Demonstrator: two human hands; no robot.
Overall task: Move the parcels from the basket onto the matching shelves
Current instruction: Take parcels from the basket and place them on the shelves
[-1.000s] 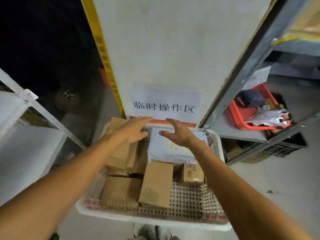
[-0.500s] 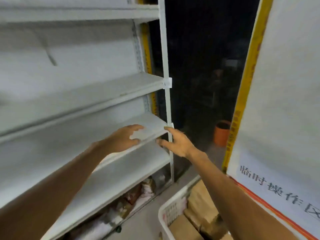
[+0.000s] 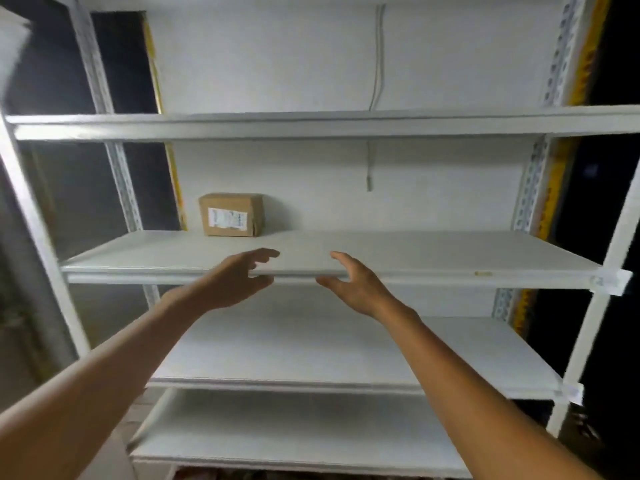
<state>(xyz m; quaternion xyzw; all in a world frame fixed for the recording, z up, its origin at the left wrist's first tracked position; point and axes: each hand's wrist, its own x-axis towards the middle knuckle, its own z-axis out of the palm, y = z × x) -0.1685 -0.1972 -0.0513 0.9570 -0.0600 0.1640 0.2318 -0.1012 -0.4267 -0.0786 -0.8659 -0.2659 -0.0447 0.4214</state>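
Observation:
A white metal shelf unit fills the view. On its middle shelf [image 3: 433,254] a small brown cardboard parcel [image 3: 231,214] with a white label stands at the back left. My left hand [image 3: 239,278] and my right hand [image 3: 353,282] are raised side by side in front of that shelf's front edge. Their fingers are spread and loosely bent, and neither holds anything. The parcel is apart from both hands, up and to the left. The basket is out of view.
More white shelves sit above [image 3: 311,124] and below [image 3: 311,344]. White uprights [image 3: 609,258] frame the unit on both sides. A thin cord [image 3: 375,81] hangs down the back wall. Some dark items lie under the lowest shelf [image 3: 277,434].
The view has swung from the basket of parcels left and up to face the shelf unit. Both hands stayed held out, empty, and now hover at the middle shelf's edge.

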